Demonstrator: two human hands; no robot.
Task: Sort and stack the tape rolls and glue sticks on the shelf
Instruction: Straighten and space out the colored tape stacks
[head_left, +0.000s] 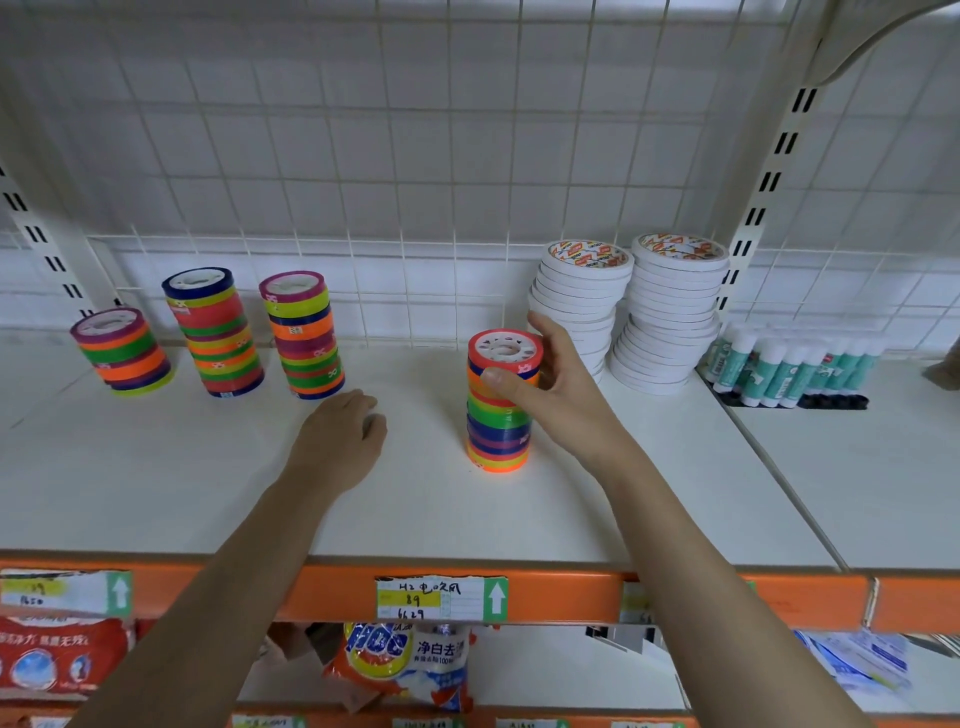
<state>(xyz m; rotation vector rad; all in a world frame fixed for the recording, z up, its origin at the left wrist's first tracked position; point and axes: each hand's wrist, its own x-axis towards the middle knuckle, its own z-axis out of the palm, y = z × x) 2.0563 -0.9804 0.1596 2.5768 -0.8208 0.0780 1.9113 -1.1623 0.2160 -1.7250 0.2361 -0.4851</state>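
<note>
Tape rolls in a coloured stack (498, 405) stood mid-shelf, apart from three like stacks (215, 332) at the left. In the head view your right hand (550, 384) grasped its top rolls, thumb in front, arm reaching in from the right. Your left hand (340, 434) rested loosely curled on the shelf (208, 493), holding nothing. You seemed to be regrouping; next, carry it leftward without toppling.

Price label (441, 597) on orange shelf edge (561, 592); detergent bag (405, 660) below.

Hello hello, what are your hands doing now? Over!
Right hand grips top of the colored tape stack. Left hand rests curled on shelf, holding nothing. Nothing in the way.
</note>
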